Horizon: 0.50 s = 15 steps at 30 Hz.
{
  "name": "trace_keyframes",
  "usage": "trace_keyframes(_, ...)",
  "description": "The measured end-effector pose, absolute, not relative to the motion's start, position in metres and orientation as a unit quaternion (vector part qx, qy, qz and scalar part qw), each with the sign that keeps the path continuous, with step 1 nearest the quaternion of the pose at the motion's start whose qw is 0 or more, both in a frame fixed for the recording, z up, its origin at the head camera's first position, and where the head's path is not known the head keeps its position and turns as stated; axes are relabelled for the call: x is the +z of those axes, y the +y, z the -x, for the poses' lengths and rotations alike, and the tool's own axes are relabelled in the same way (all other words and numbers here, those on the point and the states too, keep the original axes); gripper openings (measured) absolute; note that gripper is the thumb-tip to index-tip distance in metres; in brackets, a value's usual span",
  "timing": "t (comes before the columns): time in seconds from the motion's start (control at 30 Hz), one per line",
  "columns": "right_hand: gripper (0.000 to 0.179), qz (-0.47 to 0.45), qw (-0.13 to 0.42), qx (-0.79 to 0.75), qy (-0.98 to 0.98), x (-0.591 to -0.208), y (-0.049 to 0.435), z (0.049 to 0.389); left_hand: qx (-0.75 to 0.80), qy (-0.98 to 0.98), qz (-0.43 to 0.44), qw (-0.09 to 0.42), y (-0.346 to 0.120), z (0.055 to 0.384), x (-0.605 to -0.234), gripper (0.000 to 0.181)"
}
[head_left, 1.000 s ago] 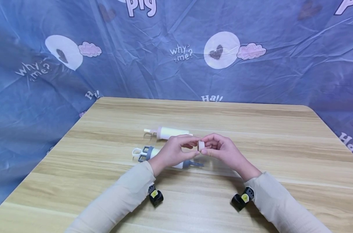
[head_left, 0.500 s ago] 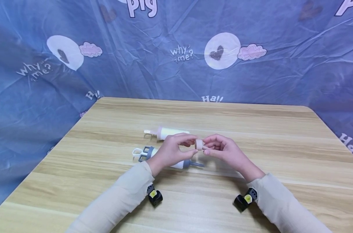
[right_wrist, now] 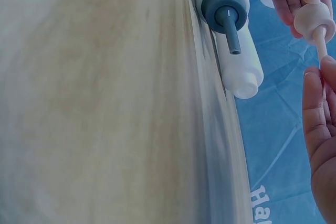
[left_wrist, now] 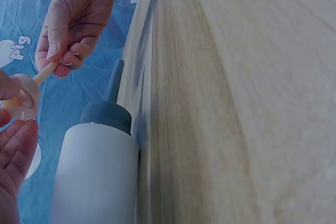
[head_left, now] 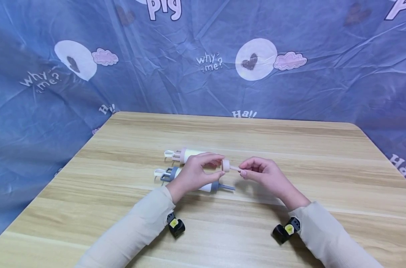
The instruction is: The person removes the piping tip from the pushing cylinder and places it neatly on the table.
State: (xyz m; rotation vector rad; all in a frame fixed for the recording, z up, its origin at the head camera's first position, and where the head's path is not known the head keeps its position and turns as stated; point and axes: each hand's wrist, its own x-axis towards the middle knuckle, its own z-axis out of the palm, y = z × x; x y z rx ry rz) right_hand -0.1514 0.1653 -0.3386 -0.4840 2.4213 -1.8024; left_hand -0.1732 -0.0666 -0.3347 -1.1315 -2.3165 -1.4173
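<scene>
- Since half a second ago, the right hand (head_left: 264, 175) has drawn away from the pink cap (head_left: 225, 166), baring its spout (head_left: 235, 168); the pink-collared bottle (head_left: 191, 153) has rolled slightly.
- Pink cap: held above the counter (head_left: 306, 156), the left hand (head_left: 193, 174) pinching its wide rim, the right hand pinching the spout's outer end; the hands stand apart, probably to steady both ends.
- Pink-collared bottle: on its side beyond the left hand, its pale neck (right_wrist: 245, 84) bare; contents cannot be told.
- Blue-collared bottle (left_wrist: 94, 177): alongside, spout fitted, presumably laid flat because that end would hardly stand; contents hidden.
</scene>
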Motion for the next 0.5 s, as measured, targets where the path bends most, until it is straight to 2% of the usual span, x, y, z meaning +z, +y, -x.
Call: trace_keyframes(0.5,0.017,0.164,0.034,-0.597,0.785,-0.3393,0.1556,0.1536,-0.478,-0.784,0.387,0.083,-0.0688,0.1705,-0.3353,0.036)
